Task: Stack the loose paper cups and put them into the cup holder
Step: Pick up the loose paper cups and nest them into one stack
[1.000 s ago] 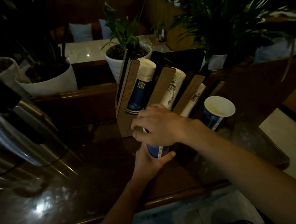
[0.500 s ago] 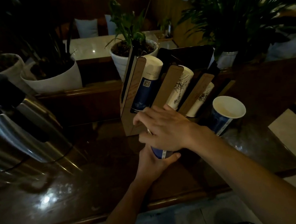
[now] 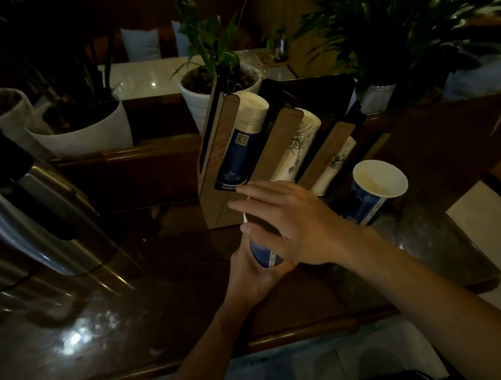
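Observation:
A blue paper cup stack point(image 3: 262, 255) sits between both hands just in front of the cardboard cup holder point(image 3: 214, 198). My left hand point(image 3: 253, 274) grips it from below. My right hand point(image 3: 290, 222) covers its top, fingers spread over the rim. The holder leans back and has three slots: a blue-and-white cup stack point(image 3: 241, 143) on the left, two white patterned stacks point(image 3: 298, 145) beside it. One loose blue cup point(image 3: 374, 193) stands upright, mouth open, to the right of the holder.
A large steel kettle point(image 3: 29, 217) fills the left of the dark wooden counter point(image 3: 162, 300). White plant pots point(image 3: 85, 133) line the ledge behind the holder. The counter's front edge runs just below my forearms.
My right hand's fingers have loosened and spread over the cup top. The hands and cup stack stay at the same spot in front of the holder.

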`<state>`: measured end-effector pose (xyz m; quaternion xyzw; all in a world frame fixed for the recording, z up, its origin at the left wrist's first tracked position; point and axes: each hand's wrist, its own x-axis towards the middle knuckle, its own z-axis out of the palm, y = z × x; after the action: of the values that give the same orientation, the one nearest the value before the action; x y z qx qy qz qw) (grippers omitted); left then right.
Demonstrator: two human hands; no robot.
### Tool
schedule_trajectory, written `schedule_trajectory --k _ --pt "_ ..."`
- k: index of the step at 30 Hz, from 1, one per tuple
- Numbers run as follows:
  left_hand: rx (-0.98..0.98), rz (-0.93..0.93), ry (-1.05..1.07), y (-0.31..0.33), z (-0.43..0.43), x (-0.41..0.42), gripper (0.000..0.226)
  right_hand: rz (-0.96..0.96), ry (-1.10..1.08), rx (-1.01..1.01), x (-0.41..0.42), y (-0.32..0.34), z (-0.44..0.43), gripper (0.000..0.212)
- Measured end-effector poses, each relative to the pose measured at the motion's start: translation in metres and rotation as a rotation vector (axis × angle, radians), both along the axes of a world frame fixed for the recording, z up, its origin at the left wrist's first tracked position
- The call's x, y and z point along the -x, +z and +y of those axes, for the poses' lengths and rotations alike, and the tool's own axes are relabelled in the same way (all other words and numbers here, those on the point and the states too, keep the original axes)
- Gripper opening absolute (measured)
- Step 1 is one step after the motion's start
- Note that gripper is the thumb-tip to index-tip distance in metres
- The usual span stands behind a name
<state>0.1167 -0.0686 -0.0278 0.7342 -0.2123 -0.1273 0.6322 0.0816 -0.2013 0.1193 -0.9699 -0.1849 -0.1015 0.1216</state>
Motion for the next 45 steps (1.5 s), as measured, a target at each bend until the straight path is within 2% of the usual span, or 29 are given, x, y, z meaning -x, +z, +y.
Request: schedule_trajectory --k 2,10,16,21,27,33,42,45 --pt "0.000 -0.027 0.005 0.000 0.000 0.000 0.081 -0.006 0.006 0.033 0.000 -0.002 0.000 0.053" --pt "0.021 -0.052 -0.008 0.003 -0.001 -0.003 0.084 -0.016 -0.016 0.068 -0.003 -0.003 0.001 0.051" --pt "0.027 -0.023 -0.010 0.002 0.000 -0.001 0.080 -0.075 -0.012 -0.051 -0.004 -0.005 0.003 0.049" --pt "0.000 0.029 0.031 -0.003 0.000 -0.003 0.092 0.023 0.121 -0.123 -0.017 0.011 -0.006 0.038" --pt "0.019 -0.032 0.022 0.000 -0.001 -0.002 0.071 0.060 0.149 0.066 -0.022 0.010 0.003 0.029" --pt "0.010 -0.112 0.007 -0.004 -0.002 -0.007 0.075 0.019 0.124 0.167 -0.023 0.008 0.008 0.025" --pt "-0.002 -0.132 -0.010 -0.006 -0.003 -0.008 0.083 -0.029 0.099 0.137 -0.023 0.004 0.009 0.021" --pt "-0.006 -0.097 -0.016 -0.006 -0.003 -0.008 0.080 -0.083 0.072 0.035 -0.023 -0.002 0.009 0.025"
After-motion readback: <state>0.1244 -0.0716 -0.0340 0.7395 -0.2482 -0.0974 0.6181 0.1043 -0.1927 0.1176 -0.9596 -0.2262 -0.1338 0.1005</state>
